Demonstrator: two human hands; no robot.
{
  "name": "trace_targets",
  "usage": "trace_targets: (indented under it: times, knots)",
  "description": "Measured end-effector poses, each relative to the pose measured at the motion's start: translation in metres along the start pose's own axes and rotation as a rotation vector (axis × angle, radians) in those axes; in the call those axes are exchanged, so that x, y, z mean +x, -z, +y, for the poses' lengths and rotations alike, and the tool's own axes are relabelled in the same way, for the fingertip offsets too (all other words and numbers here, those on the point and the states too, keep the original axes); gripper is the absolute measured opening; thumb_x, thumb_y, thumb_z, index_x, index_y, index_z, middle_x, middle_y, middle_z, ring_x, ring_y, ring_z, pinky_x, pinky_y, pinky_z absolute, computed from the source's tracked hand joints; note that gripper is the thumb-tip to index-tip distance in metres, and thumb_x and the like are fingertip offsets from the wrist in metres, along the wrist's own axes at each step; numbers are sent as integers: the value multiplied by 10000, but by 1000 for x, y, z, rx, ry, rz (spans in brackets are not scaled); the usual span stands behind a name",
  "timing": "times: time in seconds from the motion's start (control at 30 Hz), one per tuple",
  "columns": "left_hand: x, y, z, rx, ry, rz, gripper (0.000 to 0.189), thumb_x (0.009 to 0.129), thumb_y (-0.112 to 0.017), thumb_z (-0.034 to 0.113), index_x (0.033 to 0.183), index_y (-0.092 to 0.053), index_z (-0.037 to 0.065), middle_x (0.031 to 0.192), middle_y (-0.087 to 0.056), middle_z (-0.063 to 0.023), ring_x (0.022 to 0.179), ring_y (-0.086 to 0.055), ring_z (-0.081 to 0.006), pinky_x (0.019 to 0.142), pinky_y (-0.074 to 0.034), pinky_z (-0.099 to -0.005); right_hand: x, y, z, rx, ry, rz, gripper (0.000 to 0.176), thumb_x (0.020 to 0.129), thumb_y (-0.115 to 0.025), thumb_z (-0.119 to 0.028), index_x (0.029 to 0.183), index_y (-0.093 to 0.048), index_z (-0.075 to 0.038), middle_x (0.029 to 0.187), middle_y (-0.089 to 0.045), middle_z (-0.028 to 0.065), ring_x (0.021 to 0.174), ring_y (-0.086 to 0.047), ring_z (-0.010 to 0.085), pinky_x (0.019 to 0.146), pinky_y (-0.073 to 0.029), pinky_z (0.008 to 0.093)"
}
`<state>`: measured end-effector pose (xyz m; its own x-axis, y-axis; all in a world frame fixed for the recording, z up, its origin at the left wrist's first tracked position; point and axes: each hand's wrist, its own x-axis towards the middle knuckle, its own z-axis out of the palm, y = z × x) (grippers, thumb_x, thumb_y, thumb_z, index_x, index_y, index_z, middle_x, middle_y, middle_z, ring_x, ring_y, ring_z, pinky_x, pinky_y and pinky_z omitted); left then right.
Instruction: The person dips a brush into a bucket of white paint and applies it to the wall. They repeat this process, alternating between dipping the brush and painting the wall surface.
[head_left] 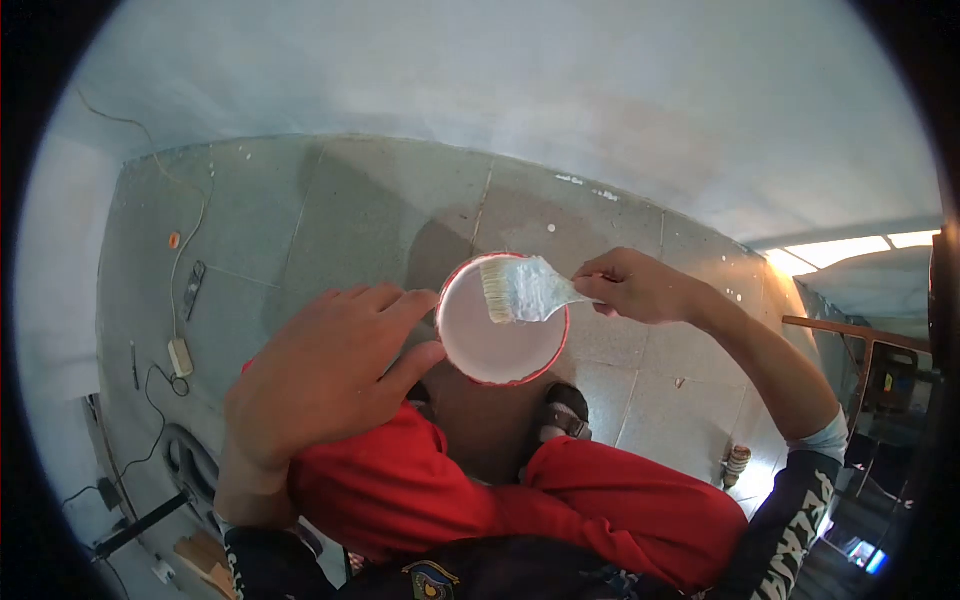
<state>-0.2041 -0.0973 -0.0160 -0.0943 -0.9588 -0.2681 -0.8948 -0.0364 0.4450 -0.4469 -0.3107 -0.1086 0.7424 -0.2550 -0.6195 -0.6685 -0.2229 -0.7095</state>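
Observation:
A round paint bucket [505, 358] with a red-edged rim stands in front of my knees, with white paint inside. My right hand [632, 287] is closed around the handle of a wide paintbrush [535, 289], which lies level over the bucket's mouth. White paint coats the brush's body, and its pale bristles point left. On the bucket's left side is my left hand [335, 365], its thumb and fingers apart and their tips at the rim. Whether those tips press on the rim is hard to tell.
Grey floor tiles [365, 215] meet a pale wall [500, 90] ahead. A power strip [179, 356] and cable lie at left, near a fan-like round object [188, 470]. A striped object [736, 466] stands at lower right, by a wooden frame [850, 330].

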Motion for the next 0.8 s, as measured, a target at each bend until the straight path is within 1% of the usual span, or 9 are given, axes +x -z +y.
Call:
trace_targets:
  times: [0.1, 0.2, 0.27, 0.33, 0.37, 0.5, 0.67, 0.77, 0.8]
  knots:
    - [-3, 0, -8, 5, -10, 21, 379, 953, -544, 289, 1185, -568, -10, 1024, -633, -191, 979, -604, -369, 877, -460, -443, 18, -11, -5, -100, -64, -34, 343, 995, -485, -279, 881, -637, 6, 641, -488, 9, 614, -425, 98, 573, -395, 305]
    - [-7, 0, -14, 14, 1, 36, 375, 952, -544, 288, 1182, -573, -8, 1001, -635, -186, 967, -608, -363, 871, -461, -442, 35, -24, -7, -283, -63, -93, 357, 973, -480, -274, 824, -628, 15, 657, -562, 78, 622, -531, 174, 607, -443, 351]
    - [-8, 2, -15, 13, 7, 28, 375, 953, -543, 290, 1180, -574, -7, 985, -635, -184, 959, -610, -360, 869, -461, -442, 44, -39, -8, -529, 101, 7, 316, 936, -482, -230, 810, -635, 17, 754, -654, 179, 691, -636, 315, 674, -493, 424]
    - [-7, 6, -13, -11, 16, -58, 417, 918, -600, 246, 1242, -536, -10, 1147, -612, -214, 1067, -585, -388, 921, -459, -447, 50, -55, -12, -569, 118, 23, 289, 912, -485, -201, 826, -655, 17, 805, -665, 209, 747, -649, 359, 708, -503, 455]
    - [-7, 6, -12, -16, 19, -62, 417, 918, -600, 246, 1242, -536, -10, 1147, -612, -214, 1067, -585, -388, 921, -459, -447, 53, -61, -15, -610, 137, 50, 270, 888, -488, -172, 842, -675, 17, 857, -675, 239, 802, -662, 403, 741, -513, 487]
    - [-9, 6, -12, 1, 13, -66, 421, 916, -602, 248, 1234, -536, -19, 1120, -615, -217, 1053, -587, -388, 911, -459, -447, 78, -84, -9, -755, 100, -45, 201, 819, -534, -104, 835, -693, 17, 834, -677, 241, 787, -675, 388, 714, -529, 480]
    - [-14, 7, -13, 8, 3, -52, 422, 916, -602, 253, 1232, -537, -20, 1103, -619, -216, 1051, -587, -386, 913, -457, -451, 98, -95, -7, -811, 89, -123, 116, 706, -593, -37, 709, -703, 2, 776, -676, 242, 784, -685, 391, 691, -544, 453]
    - [-16, 5, -14, 9, 4, -57, 421, 919, -599, 255, 1233, -537, -18, 1110, -619, -216, 1054, -587, -385, 918, -454, -452, 102, -100, -5, -764, 56, -60, 123, 702, -586, -31, 688, -700, 12, 766, -675, 244, 782, -686, 397, 704, -544, 455]
    - [-16, 2, -16, 0, -37, 10, 398, 933, -579, 266, 1201, -558, -28, 1008, -622, -198, 964, -603, -366, 874, -462, -440, 102, -100, -6, -764, 57, -60, 123, 702, -586, -31, 688, -700, 12, 766, -675, 244, 782, -686, 397, 704, -544, 455]
